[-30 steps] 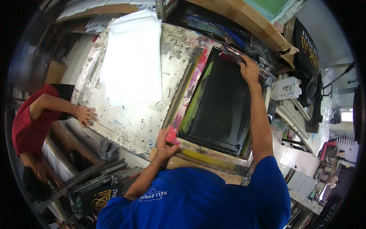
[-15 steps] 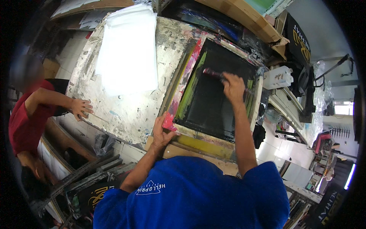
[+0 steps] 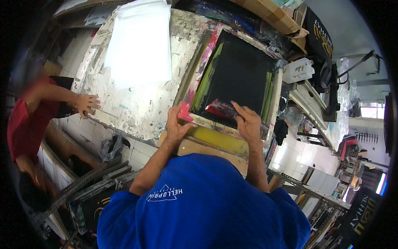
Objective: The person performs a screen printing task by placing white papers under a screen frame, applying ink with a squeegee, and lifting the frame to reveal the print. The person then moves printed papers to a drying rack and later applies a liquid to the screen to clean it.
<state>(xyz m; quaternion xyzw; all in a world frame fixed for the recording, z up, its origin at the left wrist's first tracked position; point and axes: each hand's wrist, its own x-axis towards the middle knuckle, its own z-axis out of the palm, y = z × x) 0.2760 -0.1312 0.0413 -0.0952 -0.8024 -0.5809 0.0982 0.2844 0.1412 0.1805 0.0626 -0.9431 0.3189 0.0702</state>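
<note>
The right hand point(image 3: 248, 124) has pulled the squeegee point(image 3: 219, 108) down to the near edge of the printing screen point(image 3: 238, 70), grip closed on it; the left hand point(image 3: 176, 124) clamps the frame corner on the desk point(image 3: 145, 103). The stroke looks finished.

My left hand point(image 3: 176, 124) lay fingers-up, wrist bent, forearm angling in from below. My right hand point(image 3: 248, 122) curled forward (apparently gripping, though its fingertips were hidden), arm nearly straight.

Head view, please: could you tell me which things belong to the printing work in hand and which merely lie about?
In use: printing screen, squeegee, left hand, right hand.
Lying about: white sheets, white jug, cardboard box.
</note>
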